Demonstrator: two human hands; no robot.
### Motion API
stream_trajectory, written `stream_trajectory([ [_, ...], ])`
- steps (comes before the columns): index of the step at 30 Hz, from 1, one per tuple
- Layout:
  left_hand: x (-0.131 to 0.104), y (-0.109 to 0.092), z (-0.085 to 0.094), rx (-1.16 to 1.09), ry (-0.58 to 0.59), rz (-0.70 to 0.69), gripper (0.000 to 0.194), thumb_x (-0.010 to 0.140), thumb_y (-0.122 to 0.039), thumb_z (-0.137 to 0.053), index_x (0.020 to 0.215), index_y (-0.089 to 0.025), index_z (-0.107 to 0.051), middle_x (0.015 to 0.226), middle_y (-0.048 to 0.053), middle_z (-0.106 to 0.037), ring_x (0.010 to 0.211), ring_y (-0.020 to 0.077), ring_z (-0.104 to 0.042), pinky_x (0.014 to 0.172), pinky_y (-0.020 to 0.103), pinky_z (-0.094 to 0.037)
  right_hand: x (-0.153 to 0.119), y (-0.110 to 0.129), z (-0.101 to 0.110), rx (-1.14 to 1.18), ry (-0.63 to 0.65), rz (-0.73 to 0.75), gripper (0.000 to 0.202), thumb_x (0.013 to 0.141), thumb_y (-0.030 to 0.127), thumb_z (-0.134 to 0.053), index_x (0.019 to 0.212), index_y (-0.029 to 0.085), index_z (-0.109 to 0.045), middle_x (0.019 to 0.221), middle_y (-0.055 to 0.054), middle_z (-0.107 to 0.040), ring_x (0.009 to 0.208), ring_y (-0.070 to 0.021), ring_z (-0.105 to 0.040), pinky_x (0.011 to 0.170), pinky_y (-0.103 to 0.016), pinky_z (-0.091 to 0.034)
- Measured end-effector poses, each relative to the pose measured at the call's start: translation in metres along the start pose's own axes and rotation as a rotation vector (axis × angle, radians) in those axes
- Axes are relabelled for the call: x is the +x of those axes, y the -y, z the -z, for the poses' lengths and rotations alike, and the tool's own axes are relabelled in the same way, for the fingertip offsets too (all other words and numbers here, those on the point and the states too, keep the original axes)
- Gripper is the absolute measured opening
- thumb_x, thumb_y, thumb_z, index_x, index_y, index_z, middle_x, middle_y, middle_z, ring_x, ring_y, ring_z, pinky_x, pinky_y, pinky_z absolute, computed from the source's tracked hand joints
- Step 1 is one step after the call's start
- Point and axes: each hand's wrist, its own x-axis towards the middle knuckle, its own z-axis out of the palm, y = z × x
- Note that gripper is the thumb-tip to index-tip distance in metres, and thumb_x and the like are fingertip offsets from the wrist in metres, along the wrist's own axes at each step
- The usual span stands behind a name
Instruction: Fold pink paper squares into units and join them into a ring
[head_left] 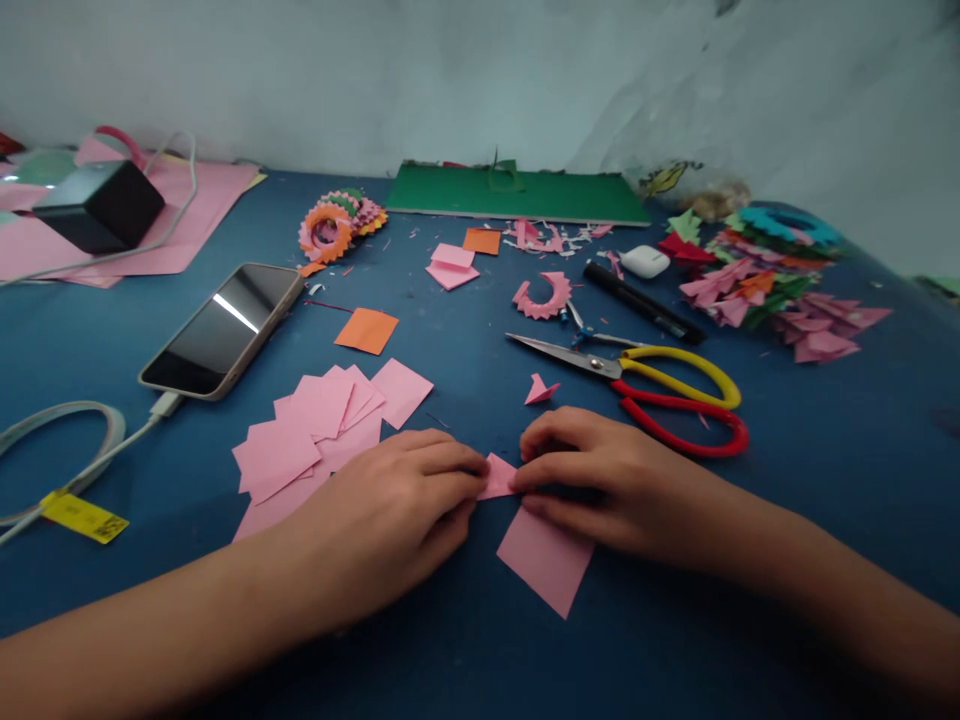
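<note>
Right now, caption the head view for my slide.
Left hand and right hand on a small pink paper piece, scissors beyond.

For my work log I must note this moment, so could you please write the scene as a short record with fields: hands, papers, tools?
Left hand: holds left end of a folded pink paper
Right hand: holds its right end
Loose pink square: partly covered by the right hand
Overlapping pink squares: left of the left hand
Scissors: beyond the right hand, one yellow handle, one red
Black pen: beyond the scissors
</note>
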Motion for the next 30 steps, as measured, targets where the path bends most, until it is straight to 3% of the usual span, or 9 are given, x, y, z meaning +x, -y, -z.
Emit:
stream_trajectory([
  [4,0.002,0.003,0.001,-0.005,-0.034,-0.022,0.018,0.088,-0.017,-0.049,0.087,-0.016,-0.067,0.1,0.003,-0.07,0.092,0.0165,-0.061,0.084,0.03,-0.048,0.001,0.002,-0.003,0.0,-0.032,0.002,0.014,0.086,0.018,-0.055,0.093,0.018,-0.067,0.093,-0.008,-0.06,0.085,-0.0158,-0.056,0.075,-0.028,-0.048],
  [9,0.002,0.005,0.004,-0.064,0.015,0.003,0.015,0.086,-0.015,-0.05,0.092,-0.018,-0.063,0.102,0.0,-0.067,0.093,0.0147,-0.059,0.082,0.03,-0.048,0.003,0.004,-0.004,0.052,-0.035,0.0,0.015,0.086,0.011,-0.052,0.09,0.017,-0.064,0.093,-0.007,-0.061,0.085,-0.0148,-0.056,0.076,-0.027,-0.046],
  [14,0.001,0.004,0.004,0.019,0.045,-0.074,0.018,0.089,-0.018,-0.046,0.087,-0.017,-0.065,0.103,0.004,-0.067,0.091,0.019,-0.059,0.077,0.034,-0.048,0.003,0.006,-0.004,0.083,-0.01,-0.012,0.013,0.085,0.013,-0.054,0.089,0.019,-0.064,0.095,-0.006,-0.06,0.086,-0.0148,-0.056,0.077,-0.028,-0.045],
  [19,0.006,0.002,-0.001,-0.082,-0.039,0.028,0.014,0.086,-0.02,-0.053,0.08,-0.018,-0.065,0.094,0.002,-0.068,0.085,0.0166,-0.06,0.075,0.032,-0.047,0.005,0.011,-0.008,0.117,-0.059,-0.153,0.004,0.084,0.021,-0.059,0.083,0.017,-0.061,0.087,-0.005,-0.06,0.083,-0.0157,-0.054,0.075,-0.029,-0.045],
  [23,0.01,0.002,-0.003,-0.203,-0.017,0.166,0.007,0.082,-0.024,-0.061,0.083,-0.017,-0.063,0.094,0.001,-0.066,0.085,0.0163,-0.058,0.076,0.032,-0.046,0.005,0.013,-0.009,0.094,-0.038,-0.174,0.002,0.083,0.018,-0.059,0.083,0.018,-0.061,0.09,-0.004,-0.058,0.084,-0.0164,-0.053,0.076,-0.03,-0.043],
  [30,0.014,0.002,0.002,-0.261,0.038,0.151,0.009,0.084,-0.022,-0.057,0.081,-0.018,-0.065,0.094,0.001,-0.064,0.087,0.0152,-0.057,0.079,0.03,-0.043,0.006,0.012,-0.014,0.096,-0.049,-0.199,0.007,0.086,0.02,-0.056,0.08,0.018,-0.057,0.084,-0.001,-0.059,0.077,-0.0148,-0.053,0.072,-0.032,-0.039],
])
